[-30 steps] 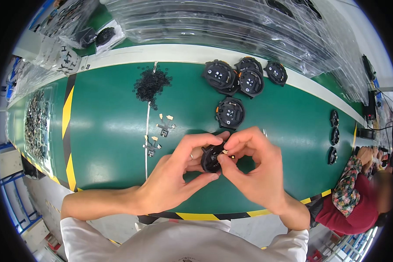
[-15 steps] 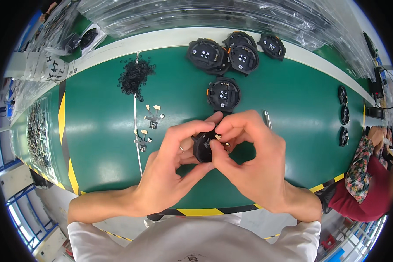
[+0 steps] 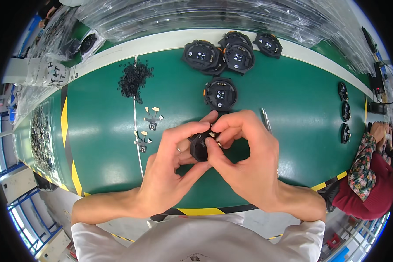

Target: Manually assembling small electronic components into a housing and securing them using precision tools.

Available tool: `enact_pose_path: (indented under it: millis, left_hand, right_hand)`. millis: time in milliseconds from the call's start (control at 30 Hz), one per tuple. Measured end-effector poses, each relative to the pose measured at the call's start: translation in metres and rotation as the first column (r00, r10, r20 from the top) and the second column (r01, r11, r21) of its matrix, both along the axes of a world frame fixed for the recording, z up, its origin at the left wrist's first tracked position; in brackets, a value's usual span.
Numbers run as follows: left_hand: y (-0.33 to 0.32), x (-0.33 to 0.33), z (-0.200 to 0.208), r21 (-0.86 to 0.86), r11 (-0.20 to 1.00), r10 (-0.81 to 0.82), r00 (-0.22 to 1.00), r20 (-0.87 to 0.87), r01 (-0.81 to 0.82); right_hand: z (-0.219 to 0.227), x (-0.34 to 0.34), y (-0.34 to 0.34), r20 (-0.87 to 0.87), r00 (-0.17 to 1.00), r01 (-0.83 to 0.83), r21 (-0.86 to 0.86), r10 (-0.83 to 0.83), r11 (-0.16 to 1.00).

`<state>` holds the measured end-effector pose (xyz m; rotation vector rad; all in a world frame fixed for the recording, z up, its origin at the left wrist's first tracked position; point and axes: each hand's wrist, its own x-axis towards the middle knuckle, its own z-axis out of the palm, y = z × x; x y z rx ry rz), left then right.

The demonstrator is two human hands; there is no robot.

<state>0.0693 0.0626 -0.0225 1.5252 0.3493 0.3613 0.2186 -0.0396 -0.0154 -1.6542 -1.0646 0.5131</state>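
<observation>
Near the front of the green mat, my left hand point(image 3: 163, 163) grips a round black watch case point(image 3: 198, 150) between thumb and fingers. My right hand point(image 3: 253, 157) is closed in a pinch at the case's right side. Between its thumb and fingertips shows a small flex circuit with a gold-coloured end point(image 3: 212, 134); the rest of it is hidden by my fingers. Just beyond my fingertips lies another black watch case point(image 3: 221, 94), open side up. Two loose flex circuits point(image 3: 152, 118) with gold-coloured ends lie to the left of my hands.
A heap of tiny black frames point(image 3: 135, 81) lies at back left. Several watch cases point(image 3: 201, 56) sit along the far edge. Metal tweezers point(image 3: 266, 120) lie right of my hands. Small round black parts point(image 3: 346, 111) line the right side, near another person's sleeve point(image 3: 362, 177).
The picture has shifted slightly. My right thumb and fingers have moved a little further over the watch case, and the gold-coloured end sits closer against it. Both hands keep their hold.
</observation>
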Motion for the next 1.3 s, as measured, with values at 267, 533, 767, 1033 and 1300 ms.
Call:
enact_pose_path:
  millis: [267,533,767,1033,1300]
  left_hand:
    - [0.003,0.002,0.001,-0.001,1.0,0.01,1.0,0.004,-0.01]
    - [0.003,-0.006,0.009,-0.115,0.993,0.017,0.998,-0.063,-0.024]
    - [0.002,-0.005,0.01,-0.232,0.969,0.073,0.996,-0.055,-0.084]
    - [0.006,-0.004,0.007,-0.206,0.975,0.069,0.996,-0.05,-0.078]
    - [0.007,-0.009,0.012,-0.192,0.981,0.005,0.996,-0.087,-0.022]
  right_hand:
    - [-0.001,0.006,0.003,-0.017,0.999,-0.03,-0.014,0.03,0.999]
    - [0.012,0.002,0.0,-0.064,0.998,-0.022,-0.14,0.013,0.99]
    - [0.008,-0.001,-0.004,0.027,0.996,-0.078,-0.078,0.08,0.994]
    - [0.015,-0.003,0.001,0.128,0.989,-0.064,-0.054,0.07,0.996]
    - [0.023,-0.012,-0.005,0.205,0.977,-0.06,-0.041,0.067,0.997]
